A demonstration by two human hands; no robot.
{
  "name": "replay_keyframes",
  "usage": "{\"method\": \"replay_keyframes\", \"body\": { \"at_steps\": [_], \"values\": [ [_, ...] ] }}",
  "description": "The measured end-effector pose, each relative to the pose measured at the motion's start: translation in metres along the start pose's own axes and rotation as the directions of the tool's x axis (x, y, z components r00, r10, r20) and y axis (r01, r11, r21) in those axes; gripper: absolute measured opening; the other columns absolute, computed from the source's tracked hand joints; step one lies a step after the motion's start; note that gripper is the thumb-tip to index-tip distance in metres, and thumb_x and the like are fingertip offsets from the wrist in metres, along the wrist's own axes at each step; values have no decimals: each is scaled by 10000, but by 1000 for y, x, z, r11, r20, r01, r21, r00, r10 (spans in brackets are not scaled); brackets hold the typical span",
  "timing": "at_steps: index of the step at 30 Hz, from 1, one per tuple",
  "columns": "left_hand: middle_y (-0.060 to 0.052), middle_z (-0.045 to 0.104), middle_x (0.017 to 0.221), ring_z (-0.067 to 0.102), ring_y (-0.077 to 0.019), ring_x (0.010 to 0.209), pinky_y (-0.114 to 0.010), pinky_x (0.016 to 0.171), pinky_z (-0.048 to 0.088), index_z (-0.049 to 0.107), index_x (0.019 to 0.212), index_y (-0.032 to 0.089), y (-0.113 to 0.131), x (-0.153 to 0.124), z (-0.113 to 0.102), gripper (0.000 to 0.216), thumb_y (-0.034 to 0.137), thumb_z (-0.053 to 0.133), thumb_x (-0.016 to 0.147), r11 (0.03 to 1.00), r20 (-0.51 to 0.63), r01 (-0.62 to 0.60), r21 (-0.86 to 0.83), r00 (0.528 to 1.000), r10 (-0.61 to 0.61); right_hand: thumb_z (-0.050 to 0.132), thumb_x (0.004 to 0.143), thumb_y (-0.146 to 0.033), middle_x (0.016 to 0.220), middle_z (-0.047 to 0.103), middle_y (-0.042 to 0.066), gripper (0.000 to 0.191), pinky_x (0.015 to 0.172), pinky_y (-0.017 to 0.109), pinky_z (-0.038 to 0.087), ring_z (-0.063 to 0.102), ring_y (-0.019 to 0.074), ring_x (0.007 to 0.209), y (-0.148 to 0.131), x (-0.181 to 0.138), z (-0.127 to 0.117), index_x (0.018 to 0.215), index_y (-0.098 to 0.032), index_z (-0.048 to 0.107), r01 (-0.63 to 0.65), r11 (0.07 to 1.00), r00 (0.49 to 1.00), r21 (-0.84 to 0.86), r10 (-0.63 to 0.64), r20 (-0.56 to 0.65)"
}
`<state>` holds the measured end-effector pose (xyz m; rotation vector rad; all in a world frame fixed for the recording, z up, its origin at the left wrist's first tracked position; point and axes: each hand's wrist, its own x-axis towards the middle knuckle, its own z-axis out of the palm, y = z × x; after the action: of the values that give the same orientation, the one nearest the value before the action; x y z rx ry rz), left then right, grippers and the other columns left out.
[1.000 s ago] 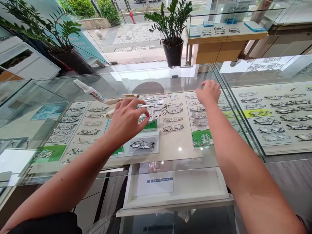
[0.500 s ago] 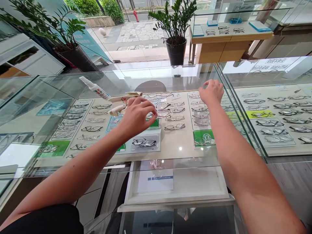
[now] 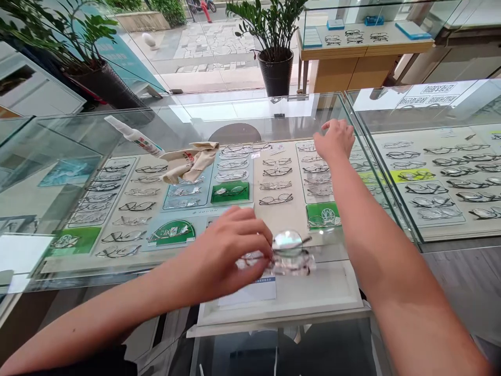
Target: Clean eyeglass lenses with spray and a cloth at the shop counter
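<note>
My left hand [image 3: 238,248] is closed in a pinch on a pair of eyeglasses [image 3: 287,241], held above the near edge of the glass counter and the drawer. One round lens and a dark temple stick out to the right of my fingers; the rest is blurred or hidden behind them. Farther off, my right hand [image 3: 336,140] is on the counter's glass top at the right, thumb and fingers apart, with nothing in it. A beige cloth [image 3: 191,161] lies crumpled on the glass, its left end touching a white spray bottle [image 3: 135,137] lying on its side.
Rows of eyeglasses [image 3: 276,185] lie under the glass of the display case [image 3: 270,232]. Below the near edge, a white drawer [image 3: 313,308] stands pulled out with a paper [image 3: 250,296] in it. Potted plants [image 3: 276,73] and another display counter [image 3: 364,49] stand beyond.
My left hand has come toward me and slightly right with the eyeglasses, from over the displayed frames to above the drawer. My right hand stays at about the same spot on the glass.
</note>
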<state>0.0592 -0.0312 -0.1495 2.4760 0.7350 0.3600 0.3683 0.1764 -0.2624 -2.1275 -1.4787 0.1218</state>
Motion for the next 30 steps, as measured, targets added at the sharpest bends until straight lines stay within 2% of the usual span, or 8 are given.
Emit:
{"method": "replay_keyframes", "body": {
  "at_steps": [2, 4, 7, 11, 18, 23, 26, 30],
  "values": [
    [-8, 816, 991, 688, -188, 874, -365, 838, 504, 771, 951, 269, 14, -5, 17, 108, 194, 709, 999, 956, 215, -45, -291, 970, 111, 553, 1033, -462, 1446, 548, 187, 281, 1158, 687, 408, 479, 403, 1403, 3, 2, 2, 1189, -232, 591, 17, 1000, 1000, -8, -17, -4],
    [-4, 814, 953, 692, -173, 832, -342, 828, 525, 757, 953, 259, 21, -9, 35, 98, 162, 754, 953, 886, 309, -58, -460, 925, 221, 545, 1041, -475, 1452, 545, 186, 292, 1159, 693, 408, 482, 401, 1402, 4, 4, 3, 1194, -232, 596, 23, 1000, 1000, -9, -23, -8],
    [-20, 812, 954, 664, -178, 788, -356, 774, 512, 735, 955, 240, 23, -15, 57, 61, 184, 731, 979, 890, 262, -107, -444, 934, 243, 564, 1033, -463, 1460, 548, 185, 287, 1165, 688, 407, 491, 396, 1396, 4, 4, 3, 1194, -228, 605, 16, 1000, 1000, -8, -16, -5],
    [-60, 810, 1024, 680, -202, 818, -380, 737, 513, 731, 1020, 232, 24, -23, 65, 105, 194, 634, 1040, 936, 209, -121, -331, 958, 198, 596, 1025, -463, 1465, 552, 183, 290, 1159, 684, 413, 499, 393, 1379, 5, 5, 3, 1188, -224, 615, 15, 1000, 1000, -12, -15, -11],
    [-57, 817, 990, 755, -204, 897, -328, 827, 585, 778, 950, 242, 13, -32, 97, 76, 182, 730, 953, 821, 352, 91, -564, 926, 139, 574, 1046, -509, 1449, 558, 190, 319, 1124, 674, 435, 503, 402, 1357, 5, 5, 4, 1178, -221, 617, 31, 999, 999, -24, -32, -17],
    [-48, 807, 1017, 724, -219, 966, -335, 837, 537, 803, 966, 234, -23, -28, 129, 101, 248, 708, 994, 928, 282, 201, -315, 953, -111, 575, 1038, -476, 1443, 554, 184, 290, 1139, 663, 422, 488, 401, 1375, 1, 1, 0, 1184, -227, 604, 13, 1000, 1000, -3, -13, -13],
    [-51, 811, 1018, 670, -232, 927, -370, 834, 498, 798, 944, 225, -57, -16, 138, 125, 191, 686, 988, 978, 159, 191, -86, 972, -176, 555, 1043, -449, 1448, 542, 185, 267, 1147, 662, 411, 471, 401, 1398, -1, 0, -1, 1196, -232, 587, 5, 1000, 1000, -2, -5, 1],
    [-90, 807, 1081, 639, -262, 969, -410, 876, 482, 794, 956, 195, -101, 3, 146, 150, 181, 654, 1007, 962, 63, 225, 152, 969, -237, 556, 1036, -443, 1445, 541, 192, 274, 1145, 668, 408, 469, 403, 1396, -1, 0, -2, 1201, -227, 593, -1, 1000, 1000, -11, 1, 12]
  ]
}}
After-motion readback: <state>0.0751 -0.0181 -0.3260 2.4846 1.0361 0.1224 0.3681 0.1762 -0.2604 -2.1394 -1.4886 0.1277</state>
